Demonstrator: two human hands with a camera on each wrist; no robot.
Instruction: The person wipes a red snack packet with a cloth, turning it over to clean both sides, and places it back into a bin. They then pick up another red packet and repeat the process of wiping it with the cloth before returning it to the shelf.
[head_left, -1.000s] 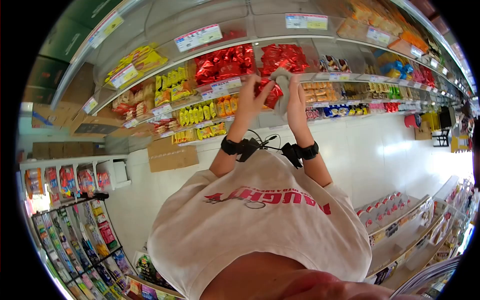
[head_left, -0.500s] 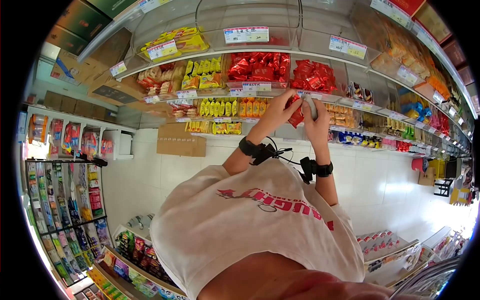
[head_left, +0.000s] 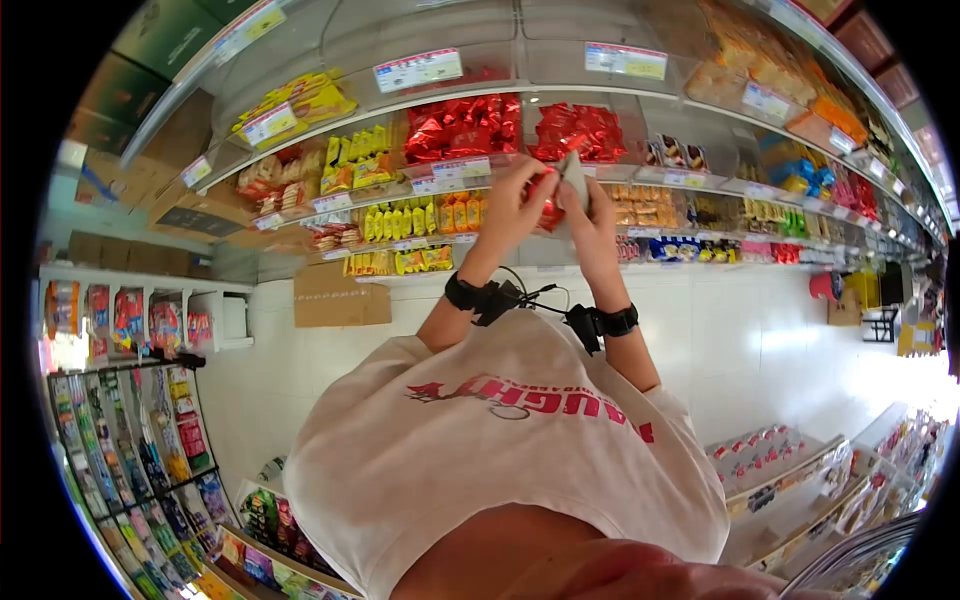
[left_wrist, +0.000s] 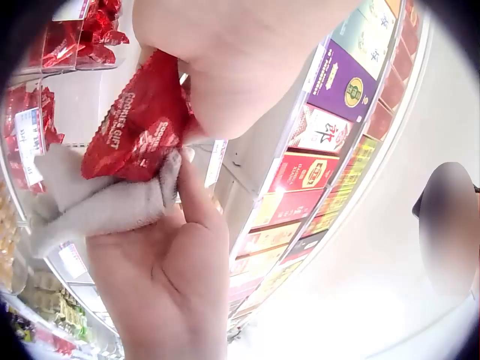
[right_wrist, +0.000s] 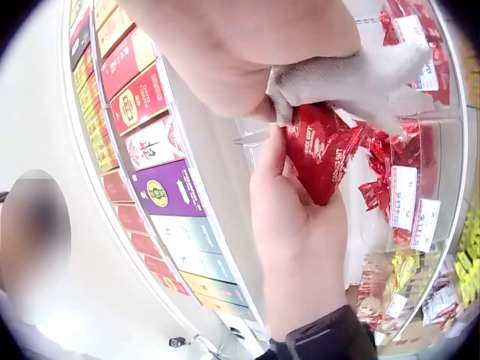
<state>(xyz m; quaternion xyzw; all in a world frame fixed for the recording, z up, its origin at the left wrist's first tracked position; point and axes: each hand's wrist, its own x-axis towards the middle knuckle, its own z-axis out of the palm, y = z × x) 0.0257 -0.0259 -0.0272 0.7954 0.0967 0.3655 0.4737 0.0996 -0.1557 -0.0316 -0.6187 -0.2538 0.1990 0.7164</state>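
My left hand pinches a shiny red packet in front of the snack shelf. A grey cloth is gripped by my right hand, close beside the packet. The left wrist view has my left hand at the packet's top edge, with the cloth against its lower side and my right hand below. From the right wrist, my right hand holds the cloth over the packet, and my left hand has the packet from beneath.
Clear shelf bins hold red packets and yellow packets. Price tags line the shelf edges. A cardboard box stands on the pale floor. Boxed goods, one purple, fill a shelf in the left wrist view.
Over the last second both hands stay together at the packet and cloth. The cloth, hanging lower at first, now points upward between the fingers. The head view has shifted to and fro.
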